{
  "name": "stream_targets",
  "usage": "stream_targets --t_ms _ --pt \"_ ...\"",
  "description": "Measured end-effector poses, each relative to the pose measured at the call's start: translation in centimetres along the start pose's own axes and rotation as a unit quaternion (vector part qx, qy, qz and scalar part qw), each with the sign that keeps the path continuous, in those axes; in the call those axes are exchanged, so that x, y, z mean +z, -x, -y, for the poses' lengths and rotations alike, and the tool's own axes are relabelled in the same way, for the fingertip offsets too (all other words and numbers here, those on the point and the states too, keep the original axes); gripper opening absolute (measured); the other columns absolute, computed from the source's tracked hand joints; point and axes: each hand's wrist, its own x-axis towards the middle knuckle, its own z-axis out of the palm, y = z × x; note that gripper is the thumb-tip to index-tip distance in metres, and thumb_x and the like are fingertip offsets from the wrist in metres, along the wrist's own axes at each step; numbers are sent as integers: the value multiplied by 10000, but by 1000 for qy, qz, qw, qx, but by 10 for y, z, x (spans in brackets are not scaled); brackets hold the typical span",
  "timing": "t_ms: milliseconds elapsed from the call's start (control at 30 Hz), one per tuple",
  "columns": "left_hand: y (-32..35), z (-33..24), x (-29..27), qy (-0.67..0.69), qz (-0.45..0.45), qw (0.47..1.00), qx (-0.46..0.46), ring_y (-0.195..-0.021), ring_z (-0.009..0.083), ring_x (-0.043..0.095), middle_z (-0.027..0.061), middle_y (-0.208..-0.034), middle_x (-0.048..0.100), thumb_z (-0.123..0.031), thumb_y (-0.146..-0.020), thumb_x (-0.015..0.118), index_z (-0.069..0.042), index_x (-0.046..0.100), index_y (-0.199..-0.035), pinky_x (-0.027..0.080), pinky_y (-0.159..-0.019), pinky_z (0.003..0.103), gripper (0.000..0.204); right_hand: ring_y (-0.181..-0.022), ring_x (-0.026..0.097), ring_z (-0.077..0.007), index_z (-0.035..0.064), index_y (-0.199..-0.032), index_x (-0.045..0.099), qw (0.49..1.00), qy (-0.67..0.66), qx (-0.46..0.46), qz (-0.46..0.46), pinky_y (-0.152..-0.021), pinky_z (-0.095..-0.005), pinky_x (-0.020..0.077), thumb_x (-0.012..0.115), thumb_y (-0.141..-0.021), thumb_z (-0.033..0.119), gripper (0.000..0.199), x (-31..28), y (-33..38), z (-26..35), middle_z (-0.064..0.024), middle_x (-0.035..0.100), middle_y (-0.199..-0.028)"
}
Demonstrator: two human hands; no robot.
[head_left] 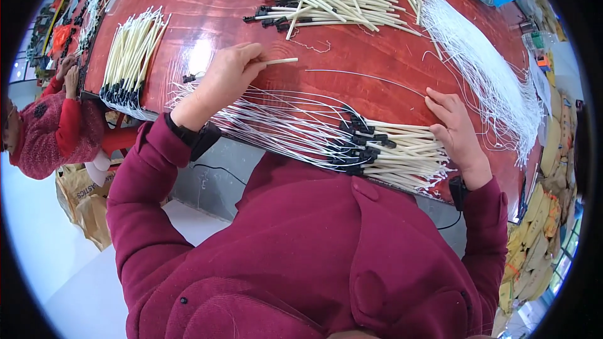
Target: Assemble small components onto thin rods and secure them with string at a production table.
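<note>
Your left hand (231, 75), toward 11 o'clock, pinches one short cream tube (281, 61) between thumb and fingers; its free end points to 3 o'clock. Your right hand (453, 124), at 3 o'clock, has its fingers loosely bent; a single white wire (370, 75) runs from its fingertips toward 11 o'clock, its far end near the tube. Cannot tell whether those fingers pinch it. Just below your right hand: a wired bundle (402, 144) with black connectors. On the red surface (207, 0): loose pile (333, 0) at 12, white strands (480, 50) at 2, second bundle (134, 56) at 10.
</note>
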Motion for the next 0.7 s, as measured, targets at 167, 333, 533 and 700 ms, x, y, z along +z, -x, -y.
stream_targets --t_ms 167,333,533,700 --pt "11 0 10 50 20 998 -20 -751 276 653 166 -869 669 -3 -914 646 38 637 -1001 510 -689 347 97 -1209 527 -344 -59 -1275 631 1000 5 -3 -2 -1061 -430 407 533 -966 585 721 1 0 1 -177 579 -1405" --pt "9 -3 10 48 23 998 -27 -750 259 658 162 -869 675 -1 -920 642 39 637 -999 513 -692 345 89 -1203 537 -347 -61 -1271 629 1000 14 -2 0 -1057 -431 411 563 -954 562 702 2 -1 5 -180 577 -1399" --pt "7 -5 12 52 24 998 -36 -751 266 659 169 -865 672 -7 -921 643 41 637 -993 513 -690 347 87 -1214 539 -348 -64 -1273 622 1000 24 3 8 -1053 -433 412 582 -949 545 692 0 -2 9 -183 573 -1395" --pt "3 -6 11 36 12 999 -31 -733 272 652 175 -861 671 -10 -921 641 44 637 -992 509 -678 355 89 -1229 536 -345 -65 -1279 617 999 38 6 14 -1055 -433 409 597 -944 534 686 -1 -2 11 -181 572 -1385"
